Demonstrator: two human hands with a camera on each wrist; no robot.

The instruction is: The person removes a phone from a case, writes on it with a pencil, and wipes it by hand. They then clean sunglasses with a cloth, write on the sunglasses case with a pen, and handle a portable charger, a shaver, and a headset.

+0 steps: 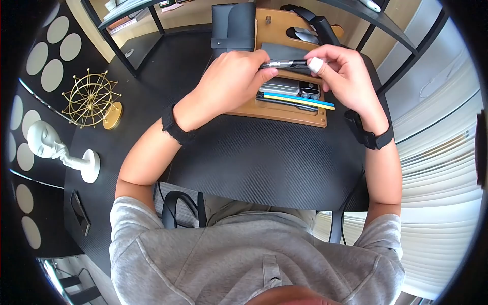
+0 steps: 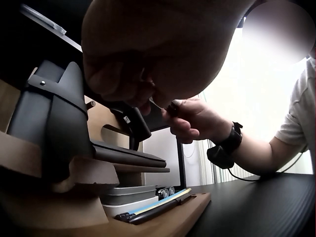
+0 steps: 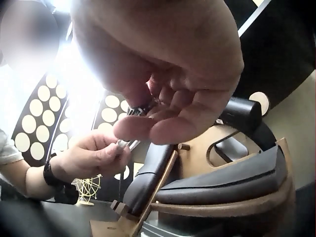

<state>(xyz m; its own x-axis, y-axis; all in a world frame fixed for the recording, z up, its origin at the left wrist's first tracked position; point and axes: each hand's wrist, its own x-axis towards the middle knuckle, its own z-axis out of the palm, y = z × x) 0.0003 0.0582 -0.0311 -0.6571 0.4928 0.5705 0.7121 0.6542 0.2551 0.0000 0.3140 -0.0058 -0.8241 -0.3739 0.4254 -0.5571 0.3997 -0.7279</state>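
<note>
A pen (image 1: 284,64) with a clear, silvery barrel and dark ends spans the space between the two hands, above a wooden desk organizer (image 1: 239,109). My left hand (image 1: 229,76) pinches one end between thumb and fingers. At the other end, my right hand (image 1: 343,73) grips the black part with thumb and forefinger. A small white piece (image 1: 315,64) sits at the right thumb's tip. Below the hands, the organizer's front tray holds a blue and yellow pencil pair (image 1: 300,99), a black pen (image 1: 304,106) and a grey case (image 1: 282,86).
A black leather case (image 1: 233,25) stands in the organizer's back left, and a computer mouse (image 1: 306,34) sits in its back panel. Shelf legs (image 1: 119,53) flank the desk. Leftward are a gold wheel ornament (image 1: 91,96), a white head sculpture (image 1: 46,140) and a phone (image 1: 80,212).
</note>
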